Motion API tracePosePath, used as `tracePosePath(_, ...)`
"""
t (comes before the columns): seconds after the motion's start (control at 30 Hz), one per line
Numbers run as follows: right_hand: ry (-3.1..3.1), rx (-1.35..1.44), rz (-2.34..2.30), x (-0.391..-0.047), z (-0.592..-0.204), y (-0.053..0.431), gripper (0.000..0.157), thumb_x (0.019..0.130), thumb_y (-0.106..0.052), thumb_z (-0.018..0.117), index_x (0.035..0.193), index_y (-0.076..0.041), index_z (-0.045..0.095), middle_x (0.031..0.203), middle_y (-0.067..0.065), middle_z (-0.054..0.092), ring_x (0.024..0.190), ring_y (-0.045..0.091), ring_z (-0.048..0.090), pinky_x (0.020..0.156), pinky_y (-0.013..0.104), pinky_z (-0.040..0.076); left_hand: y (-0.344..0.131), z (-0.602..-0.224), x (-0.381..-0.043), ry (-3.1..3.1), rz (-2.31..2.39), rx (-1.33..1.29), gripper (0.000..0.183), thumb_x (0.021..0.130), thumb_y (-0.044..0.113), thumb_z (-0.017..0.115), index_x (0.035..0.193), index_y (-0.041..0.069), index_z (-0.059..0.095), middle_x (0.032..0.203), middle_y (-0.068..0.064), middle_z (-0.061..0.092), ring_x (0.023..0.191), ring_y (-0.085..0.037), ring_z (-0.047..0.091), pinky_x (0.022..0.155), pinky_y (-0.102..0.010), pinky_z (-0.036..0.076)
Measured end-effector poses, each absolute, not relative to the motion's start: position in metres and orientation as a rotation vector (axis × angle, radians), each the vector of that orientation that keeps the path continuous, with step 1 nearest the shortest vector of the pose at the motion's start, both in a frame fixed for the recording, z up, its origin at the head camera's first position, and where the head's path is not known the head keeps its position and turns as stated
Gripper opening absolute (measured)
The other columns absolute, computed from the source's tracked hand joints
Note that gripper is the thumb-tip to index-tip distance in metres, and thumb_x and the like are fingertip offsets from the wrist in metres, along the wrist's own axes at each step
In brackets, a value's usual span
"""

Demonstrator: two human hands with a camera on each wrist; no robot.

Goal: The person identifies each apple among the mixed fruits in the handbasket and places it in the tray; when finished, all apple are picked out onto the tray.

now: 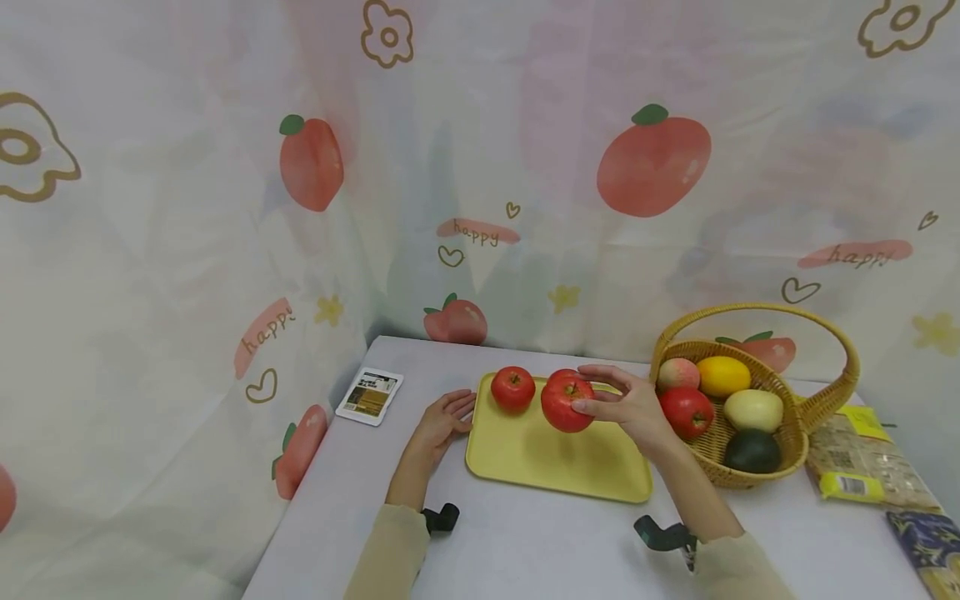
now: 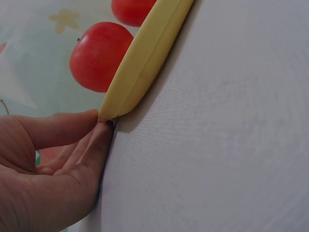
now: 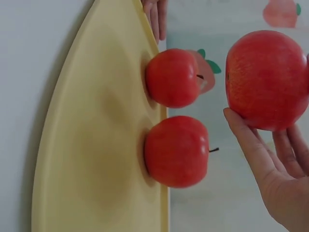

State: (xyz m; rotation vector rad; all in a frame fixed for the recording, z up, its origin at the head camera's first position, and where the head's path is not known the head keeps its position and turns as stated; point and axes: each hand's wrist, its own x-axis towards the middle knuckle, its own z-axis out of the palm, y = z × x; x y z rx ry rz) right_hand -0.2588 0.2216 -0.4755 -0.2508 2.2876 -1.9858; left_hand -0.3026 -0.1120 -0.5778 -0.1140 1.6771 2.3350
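A yellow tray (image 1: pixel 525 467) lies on the table with two red apples standing at its far side. One apple (image 1: pixel 513 390) is plain to see in the head view; the second apple (image 3: pixel 177 151) is mostly covered there but shows fully in the right wrist view. My right hand (image 1: pixel 630 412) holds a third red apple (image 3: pixel 268 79) above the tray, thumb and fingers on opposite sides of it. At the tray's left end, my left hand (image 1: pixel 441 427) pinches the rim, thumb on top and fingers below, as the left wrist view shows.
Right of the tray stands a wicker basket (image 1: pixel 806 408) with a tall handle, holding several fruits, a red apple (image 1: pixel 686 412) among them. Bagged goods (image 1: pixel 866 458) lie beyond it. A white tablet-like item (image 1: pixel 370 396) rests at the left back. Printed cloth walls border the table.
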Motion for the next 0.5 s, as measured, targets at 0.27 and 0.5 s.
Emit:
tracePosePath(0.27, 2.252, -0.282, -2.007, -0.264, -0.485, 0.202, 0.061, 0.088, -0.017, 0.085, 0.142, -0.005, 0.061, 0.14, 0.015, 0.06, 0.121, 0.034, 0.066, 0.089, 0.037, 0.063, -0.113, -0.578, -0.302, 1.675, 2.329, -0.098, 0.076, 0.081, -0.032, 0.049, 0.153, -0.009, 0.039, 0.157, -0.03, 0.044, 0.148, -0.038, 0.042, 0.119, -0.046, 0.041)
tracePosePath(0.5, 2.201, -0.233, -2.034, -0.265, -0.489, 0.187, 0.06, 0.084, -0.017, 0.088, 0.138, -0.006, 0.064, 0.139, 0.015, 0.061, 0.12, 0.027, 0.068, 0.085, 0.037, 0.064, -0.112, -0.577, -0.301, 1.675, 2.335, -0.092, 0.076, 0.081, -0.033, 0.048, 0.152, -0.01, 0.039, 0.156, -0.031, 0.044, 0.148, -0.039, 0.042, 0.118, -0.045, 0.042)
